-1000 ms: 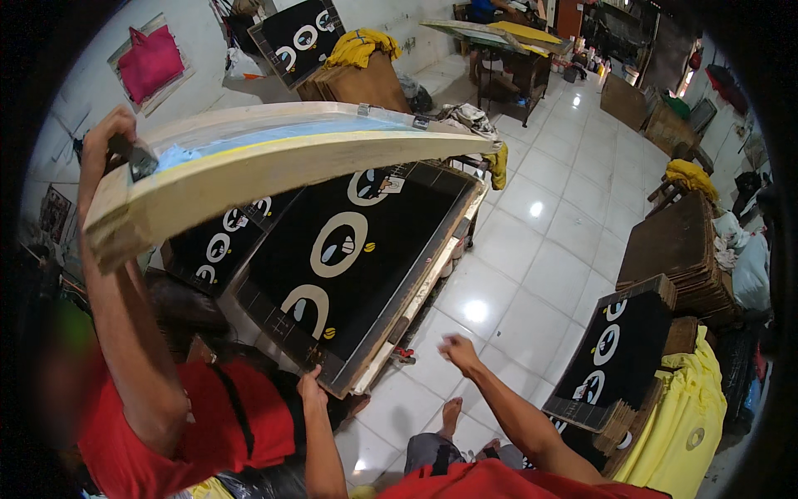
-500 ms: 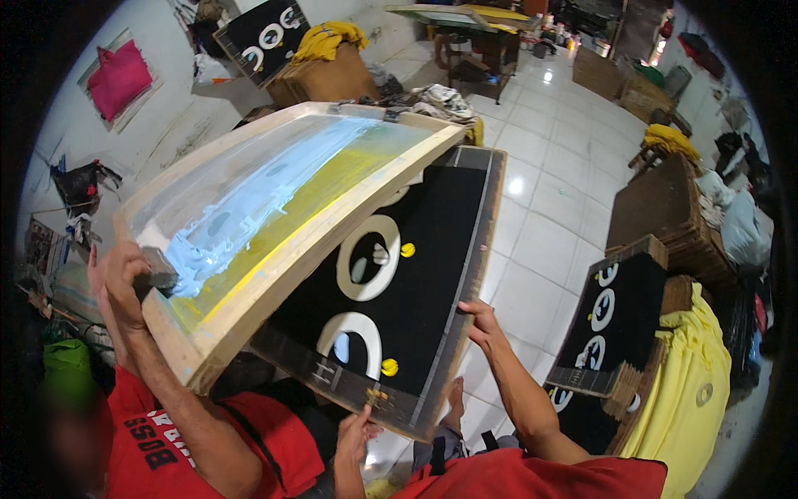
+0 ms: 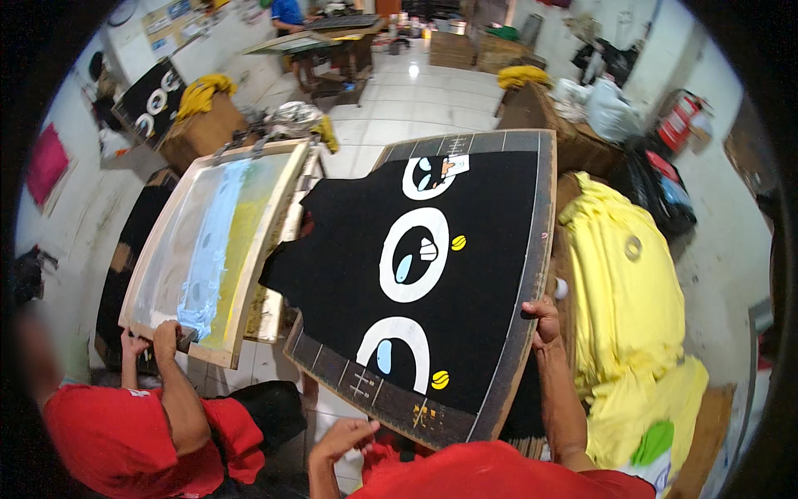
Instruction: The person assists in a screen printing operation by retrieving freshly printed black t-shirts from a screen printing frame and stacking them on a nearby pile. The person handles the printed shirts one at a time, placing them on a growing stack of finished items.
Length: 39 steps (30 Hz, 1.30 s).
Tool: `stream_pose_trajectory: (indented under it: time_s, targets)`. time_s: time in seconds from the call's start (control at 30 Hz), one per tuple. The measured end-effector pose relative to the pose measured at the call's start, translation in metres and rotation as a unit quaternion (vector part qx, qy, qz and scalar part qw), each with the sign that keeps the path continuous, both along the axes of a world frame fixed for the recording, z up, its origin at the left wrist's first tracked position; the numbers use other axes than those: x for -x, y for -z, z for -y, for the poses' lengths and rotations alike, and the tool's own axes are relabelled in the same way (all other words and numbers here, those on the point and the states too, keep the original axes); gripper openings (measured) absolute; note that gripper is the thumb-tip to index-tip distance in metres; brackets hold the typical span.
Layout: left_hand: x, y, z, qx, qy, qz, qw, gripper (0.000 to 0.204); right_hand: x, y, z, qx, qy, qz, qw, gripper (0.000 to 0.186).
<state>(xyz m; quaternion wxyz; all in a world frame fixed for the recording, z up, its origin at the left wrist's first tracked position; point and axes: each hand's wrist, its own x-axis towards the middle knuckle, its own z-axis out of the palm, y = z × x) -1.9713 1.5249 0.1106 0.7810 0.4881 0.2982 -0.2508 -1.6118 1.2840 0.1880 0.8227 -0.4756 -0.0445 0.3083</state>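
A dark board (image 3: 540, 200) with white ruled marks is tilted in front of me. Stretched over it is black cloth (image 3: 341, 224) printed with white rings, light-blue drops and yellow spots; its loose part hangs off the left side. My right hand (image 3: 544, 323) grips the board's right edge, thumb on top. At the near edge my left hand (image 3: 342, 439) is closed against the board's rim, fingers partly hidden. To the left a co-worker in red holds a wood-framed printing screen (image 3: 241, 324) smeared with light-blue and yellow ink, one hand at a squeegee (image 3: 188, 339).
Yellow cloth (image 3: 623, 274) lies piled on my right, with black bags (image 3: 657, 187) and a fire extinguisher (image 3: 680, 118) beyond. Stacked boards (image 3: 532, 108) and a box topped with yellow cloth (image 3: 195, 137) stand farther back. Another person in blue (image 3: 287, 12) is by a far table.
The board with the black cloth has come out from beneath the screen and shifted right of it. The screen has been lowered to the left. My view has turned rightward.
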Motion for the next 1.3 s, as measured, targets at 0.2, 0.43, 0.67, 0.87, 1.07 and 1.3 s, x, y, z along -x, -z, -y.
stream_pose_trajectory:
  time_s: [0.2,0.43,0.67,0.87,1.07,1.3]
  targets:
    - [-0.018,-0.043,-0.243,-0.113,-0.054,0.327,0.937,0.021,0.227,-0.066,-0.104,0.049,0.204,0.116,0.971,0.026]
    - [-0.224,-0.054,-0.374,-0.41,-0.109,0.46,0.78,0.05,0.371,-0.013,-0.14,0.05,0.376,0.127,0.916,0.034]
    - [-0.332,-0.184,-0.396,-0.358,0.048,0.437,0.824,0.075,0.42,0.034,-0.17,-0.124,0.474,0.161,0.857,0.055]
    - [-0.334,-0.239,-0.357,-0.272,0.028,0.559,0.783,0.048,0.429,0.095,-0.192,-0.118,0.489,0.13,0.854,0.05]
    - [-0.309,-0.269,-0.296,-0.371,0.069,0.687,0.621,0.046,0.424,0.2,-0.217,-0.013,0.425,0.02,0.905,0.05]
    - [-0.192,-0.199,-0.242,-0.375,0.145,0.775,0.488,0.05,0.456,0.146,-0.288,0.362,0.134,-0.034,0.922,0.035]
